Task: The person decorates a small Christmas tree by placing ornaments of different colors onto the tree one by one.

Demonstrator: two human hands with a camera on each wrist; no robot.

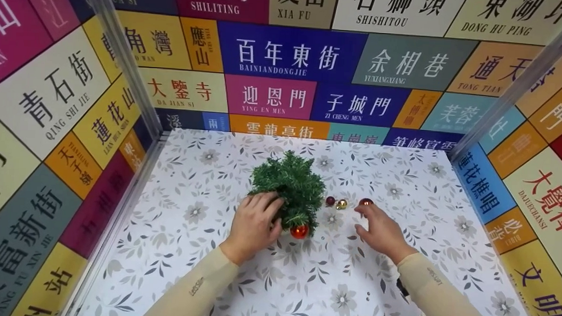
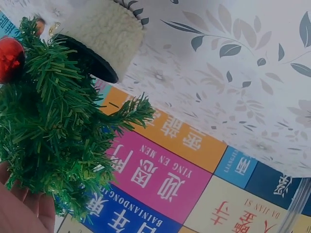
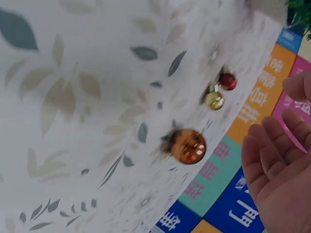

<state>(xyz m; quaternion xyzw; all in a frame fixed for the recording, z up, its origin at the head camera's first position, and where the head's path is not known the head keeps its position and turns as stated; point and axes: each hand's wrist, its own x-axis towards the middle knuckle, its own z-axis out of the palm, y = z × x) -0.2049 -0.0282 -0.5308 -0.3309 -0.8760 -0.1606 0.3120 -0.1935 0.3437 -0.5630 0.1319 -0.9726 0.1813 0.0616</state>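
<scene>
A small green artificial Christmas tree [image 1: 292,177] stands on the patterned tabletop, a shiny red bauble [image 1: 299,231] hanging on its near side. My left hand [image 1: 253,222] holds the tree's branches from the left with bent fingers, some hidden in the greenery. In the left wrist view the tree's fleecy white base [image 2: 109,36] shows. To the right, my right hand [image 1: 383,229] reaches over the table with loosely bent fingers and nothing in them. Close to its fingertips lies a larger shiny bauble [image 3: 189,146], orange-red in the right wrist view.
Between the tree and the right hand lie a small gold bauble [image 1: 341,204] and a small dark red bauble [image 1: 330,201]. White cloth with grey leaves covers the table [image 1: 193,267]. Walls of colourful street-name panels [image 1: 289,53] enclose its back and sides.
</scene>
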